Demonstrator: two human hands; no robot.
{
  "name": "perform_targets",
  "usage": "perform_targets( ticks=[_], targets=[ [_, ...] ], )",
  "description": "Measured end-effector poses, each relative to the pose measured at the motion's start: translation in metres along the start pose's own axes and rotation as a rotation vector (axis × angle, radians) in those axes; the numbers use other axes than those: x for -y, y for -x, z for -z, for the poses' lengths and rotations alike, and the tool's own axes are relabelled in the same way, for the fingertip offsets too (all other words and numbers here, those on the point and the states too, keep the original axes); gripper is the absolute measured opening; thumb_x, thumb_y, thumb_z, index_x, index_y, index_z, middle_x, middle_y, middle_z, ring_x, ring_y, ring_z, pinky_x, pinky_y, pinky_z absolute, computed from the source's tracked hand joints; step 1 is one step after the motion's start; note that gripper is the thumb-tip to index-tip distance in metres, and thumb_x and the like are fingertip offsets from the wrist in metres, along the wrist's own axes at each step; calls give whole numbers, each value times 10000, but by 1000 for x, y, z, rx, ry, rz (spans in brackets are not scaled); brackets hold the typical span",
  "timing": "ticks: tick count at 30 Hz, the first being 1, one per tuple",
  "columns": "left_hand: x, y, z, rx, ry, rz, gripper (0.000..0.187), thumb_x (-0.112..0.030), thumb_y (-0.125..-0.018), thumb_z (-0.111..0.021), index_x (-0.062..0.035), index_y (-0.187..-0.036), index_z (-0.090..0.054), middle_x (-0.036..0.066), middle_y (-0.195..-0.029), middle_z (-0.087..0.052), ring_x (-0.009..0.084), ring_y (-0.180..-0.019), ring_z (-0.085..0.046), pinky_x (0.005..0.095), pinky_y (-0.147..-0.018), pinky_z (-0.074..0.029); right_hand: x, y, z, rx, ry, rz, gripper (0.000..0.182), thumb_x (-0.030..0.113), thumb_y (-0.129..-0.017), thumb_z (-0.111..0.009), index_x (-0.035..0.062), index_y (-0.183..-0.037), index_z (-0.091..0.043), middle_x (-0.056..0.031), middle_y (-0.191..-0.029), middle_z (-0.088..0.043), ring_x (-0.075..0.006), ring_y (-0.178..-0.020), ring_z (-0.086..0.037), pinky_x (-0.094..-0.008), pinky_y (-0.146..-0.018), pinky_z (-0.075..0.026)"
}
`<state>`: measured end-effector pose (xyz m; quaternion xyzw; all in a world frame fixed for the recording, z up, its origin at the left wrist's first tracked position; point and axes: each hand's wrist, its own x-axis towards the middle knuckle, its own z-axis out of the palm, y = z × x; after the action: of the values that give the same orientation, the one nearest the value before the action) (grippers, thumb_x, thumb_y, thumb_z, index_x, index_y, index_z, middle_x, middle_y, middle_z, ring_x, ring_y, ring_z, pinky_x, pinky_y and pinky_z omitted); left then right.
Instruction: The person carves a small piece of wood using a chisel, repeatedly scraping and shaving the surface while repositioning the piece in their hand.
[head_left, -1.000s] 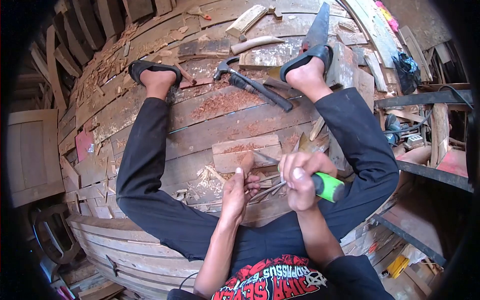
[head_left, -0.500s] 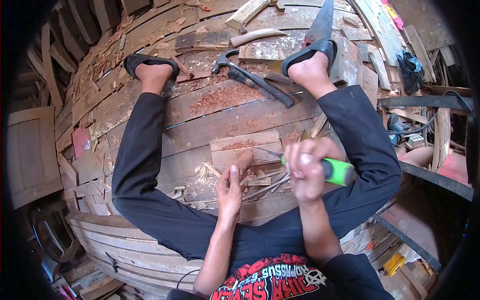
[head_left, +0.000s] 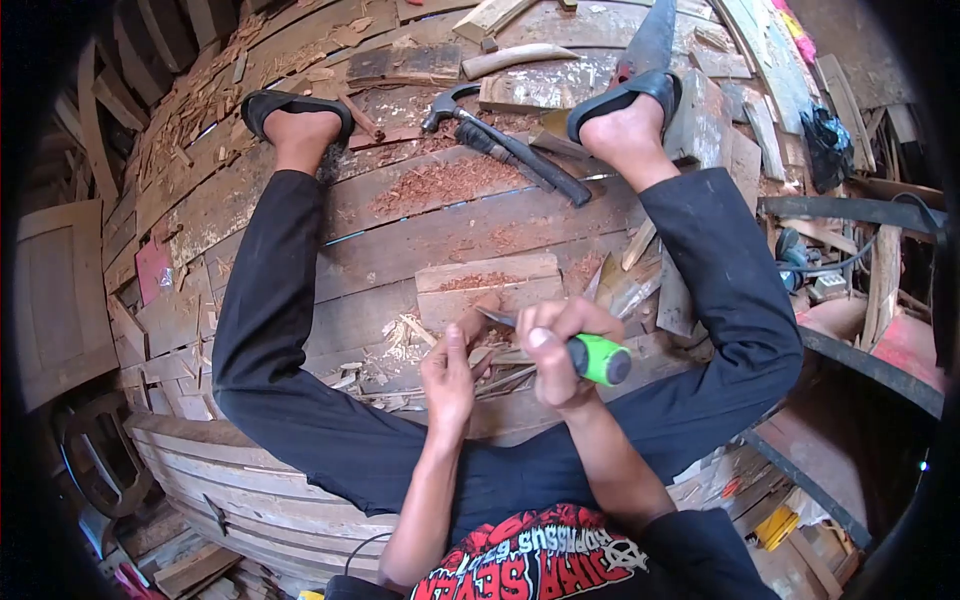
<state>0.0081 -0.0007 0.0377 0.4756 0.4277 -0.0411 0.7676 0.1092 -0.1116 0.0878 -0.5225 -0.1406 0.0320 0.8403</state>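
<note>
My left hand (head_left: pixel 449 385) is closed around a small reddish-brown piece of wood (head_left: pixel 482 308), its upper end showing past the fingers. In my right hand (head_left: pixel 563 350) is a chisel (head_left: pixel 602 360) with a bright green, dark-capped handle. The chisel's metal tip points left and lies at or very near the wood piece; exact contact is hard to make out. Just beyond both hands, a flat wooden block (head_left: pixel 490 285) strewn with reddish shavings rests on the plank floor.
A claw hammer (head_left: pixel 520 150) lies between my feet beside a dark-handled tool (head_left: pixel 490 145). Past my right foot is a handsaw (head_left: pixel 650 40). Reddish shavings (head_left: pixel 450 185) and offcuts cover the planks. A metal-edged frame (head_left: pixel 870 370) stands at the right.
My right hand has moved left with the chisel, bringing its tip to the wood piece. My left hand still holds the wood, shifted slightly left.
</note>
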Motion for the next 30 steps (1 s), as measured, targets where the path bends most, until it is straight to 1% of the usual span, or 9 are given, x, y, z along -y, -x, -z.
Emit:
perform_targets(
  ticks=[6, 11, 15, 16, 18, 24, 26, 27, 30],
  targets=[
    [4, 7, -10, -55, 11, 20, 435, -383, -1080, -515, 1, -1181, -694, -13, -919, -551, 65, -892, -564, 318, -854, -606, 52, -20, -19, 50, -26, 159, 257, 12, -867, -568, 59, -709, -371, -48, -593, -450, -121, -467, -428, -290, -439, -345],
    [-2, 3, 7, -15, 91, 37, 464, -402, -1092, -471, -19, -1282, -653, 83, -1203, -674, 155, -1112, -639, 329, -889, -595, 12, 5, -12, 68, 69, 33, 206, 9, -877, -553, 59, -754, -395, -19, -590, -426, -112, -459, -395, -298, -431, -321],
    [-3, 7, 2, 26, 83, 99, 473, -410, -1091, -467, -31, -1326, -625, 101, -1369, -612, 231, -1295, -575, 378, -948, -577, 47, -9, -20, -89, -152, 83, 255, -25, -838, -586, 52, -675, -406, -14, -547, -429, -120, -454, -413, -294, -426, -347],
    [3, 6, 2, 35, 102, 103, 476, -405, -1084, -487, -30, -1353, -609, 95, -1399, -584, 208, -1283, -574, 365, -943, -582, 59, -17, -22, -53, -125, 135, 235, -20, -840, -578, 54, -692, -410, -18, -536, -427, -119, -426, -411, -296, -408, -341],
    [7, 2, 1, 48, 52, 128, 486, -400, -1075, -516, -31, -1384, -590, 61, -1329, -599, 147, -1195, -591, 346, -919, -592, 71, -24, -19, 40, -118, 207, 216, -30, -827, -583, 56, -716, -419, -22, -551, -442, -121, -446, -425, -297, -411, -344],
    [8, 6, -23, -12, 49, 27, 495, -402, -1062, -547, -35, -1390, -596, 2, -1093, -598, 65, -977, -568, 309, -868, -602, -4, 16, 4, -90, 123, 124, 216, -13, -834, -613, 63, -756, -426, -28, -601, -464, -144, -491, -440, -312, -449, -350],
    [8, 9, -21, -51, 18, 56, 463, -356, -1077, -534, -34, -1406, -589, 13, -1161, -648, 58, -994, -583, 305, -829, -598, 39, -11, -13, -90, 71, 169, 175, 84, -887, -549, 114, -808, -396, 4, -588, -418, -106, -463, -395, -282, -466, -326],
    [5, 12, -23, -49, 26, 48, 451, -343, -1082, -528, -24, -1394, -597, 5, -1123, -646, 57, -978, -576, 292, -846, -576, 56, -21, -10, 27, 51, 222, 180, 114, -917, -539, 124, -810, -395, 22, -575, -409, -109, -464, -396, -261, -492, -345],
    [14, 7, -22, -28, -60, -50, 430, -317, -1090, -522, -2, -1366, -616, 0, -1041, -649, 67, -953, -569, 255, -905, -513, 78, -25, -11, 4, -52, 237, 168, 98, -913, -548, 112, -821, -408, 19, -572, -408, -113, -462, -406, -257, -484, -339]
  ],
)
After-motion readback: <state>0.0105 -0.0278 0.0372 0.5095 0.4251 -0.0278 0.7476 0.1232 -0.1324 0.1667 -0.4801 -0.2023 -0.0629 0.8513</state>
